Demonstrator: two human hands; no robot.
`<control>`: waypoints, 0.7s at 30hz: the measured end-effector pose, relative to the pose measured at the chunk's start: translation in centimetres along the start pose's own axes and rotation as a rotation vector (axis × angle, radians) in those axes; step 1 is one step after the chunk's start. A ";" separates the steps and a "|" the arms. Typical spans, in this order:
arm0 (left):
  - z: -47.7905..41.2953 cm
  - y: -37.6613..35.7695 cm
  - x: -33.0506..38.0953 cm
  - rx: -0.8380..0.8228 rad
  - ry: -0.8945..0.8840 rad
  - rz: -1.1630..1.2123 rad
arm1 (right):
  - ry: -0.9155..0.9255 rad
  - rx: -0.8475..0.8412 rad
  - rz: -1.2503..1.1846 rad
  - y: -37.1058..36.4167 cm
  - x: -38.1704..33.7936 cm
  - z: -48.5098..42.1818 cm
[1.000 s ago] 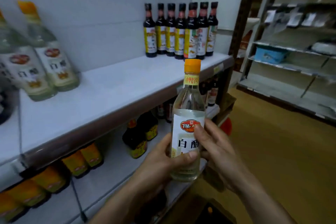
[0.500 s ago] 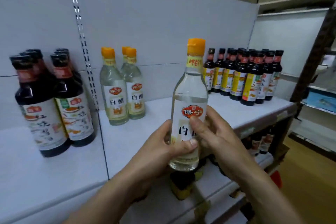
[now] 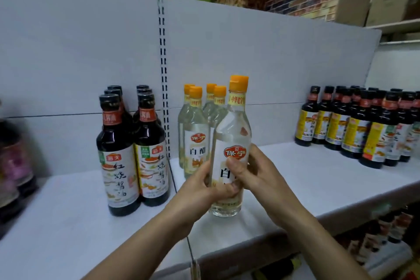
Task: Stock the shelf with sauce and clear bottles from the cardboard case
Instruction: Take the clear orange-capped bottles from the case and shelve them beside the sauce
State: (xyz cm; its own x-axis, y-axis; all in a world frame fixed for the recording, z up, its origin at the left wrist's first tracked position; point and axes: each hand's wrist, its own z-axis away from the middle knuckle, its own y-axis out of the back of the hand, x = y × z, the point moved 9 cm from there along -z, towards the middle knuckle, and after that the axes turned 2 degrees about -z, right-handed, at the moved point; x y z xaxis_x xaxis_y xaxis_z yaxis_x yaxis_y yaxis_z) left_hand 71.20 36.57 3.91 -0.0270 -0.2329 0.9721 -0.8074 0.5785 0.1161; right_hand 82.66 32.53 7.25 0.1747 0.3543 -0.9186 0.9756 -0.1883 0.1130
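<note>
Both hands hold one clear bottle point(image 3: 231, 134) with an orange cap and a white label, upright over the white shelf point(image 3: 318, 184). My left hand point(image 3: 204, 191) grips its lower left side, thumb across the label. From the right, my right hand point(image 3: 252, 173) wraps the label. The bottle's base is at or just above the shelf surface; I cannot tell if it touches. Directly behind it stand several matching clear bottles point(image 3: 195, 129). The cardboard case is out of view.
Several dark sauce bottles point(image 3: 134, 150) stand left of the clear ones, past the slotted upright point(image 3: 161, 75). More dark bottles with yellow labels point(image 3: 368, 127) fill the shelf's right end. Bare shelf lies between. A lower shelf with bottles point(image 3: 386, 234) shows below right.
The view swung left and up to face the shelf. The held bottle moved in over the shelf, to just in front of the group of clear bottles. Both hands kept their grip.
</note>
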 end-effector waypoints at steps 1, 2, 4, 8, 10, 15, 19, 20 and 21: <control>-0.2 0.4 -0.2 0.005 0.006 -0.012 | -0.005 -0.008 0.003 -0.3 0.4 -0.5; -0.4 0.7 -0.4 0.008 0.012 -0.022 | -0.008 -0.018 0.009 -0.6 0.9 -0.9; -0.7 1.2 -1.0 0.021 0.032 -0.038 | -0.009 -0.038 0.013 -1.1 1.7 -1.7; -1.4 2.1 -2.3 0.066 0.073 -0.039 | -0.014 -0.087 -0.006 -1.8 3.2 -3.1; -1.6 2.5 -2.8 0.094 0.096 -0.044 | -0.015 -0.125 -0.004 -2.1 3.6 -3.7; -2.1 3.2 -3.7 0.155 0.126 -0.057 | -0.010 -0.183 -0.026 -2.6 4.5 -5.2; -2.2 3.8 -3.8 0.187 0.132 -0.107 | 0.003 -0.234 -0.031 -3.2 5.0 -5.8; -2.3 3.9 -3.8 0.188 0.134 -0.109 | 0.008 -0.241 -0.032 -3.3 5.1 -5.9; -2.3 4.0 -3.9 0.189 0.135 -0.113 | 0.012 -0.249 -0.034 -3.4 5.2 -6.0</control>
State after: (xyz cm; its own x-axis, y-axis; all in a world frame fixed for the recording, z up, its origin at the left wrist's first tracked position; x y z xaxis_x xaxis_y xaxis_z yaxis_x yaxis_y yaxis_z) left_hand 69.41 41.57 1.09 0.1387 -0.1741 0.9749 -0.8968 0.3956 0.1982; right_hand 81.05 40.56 4.35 0.1414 0.3678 -0.9191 0.9834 0.0546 0.1731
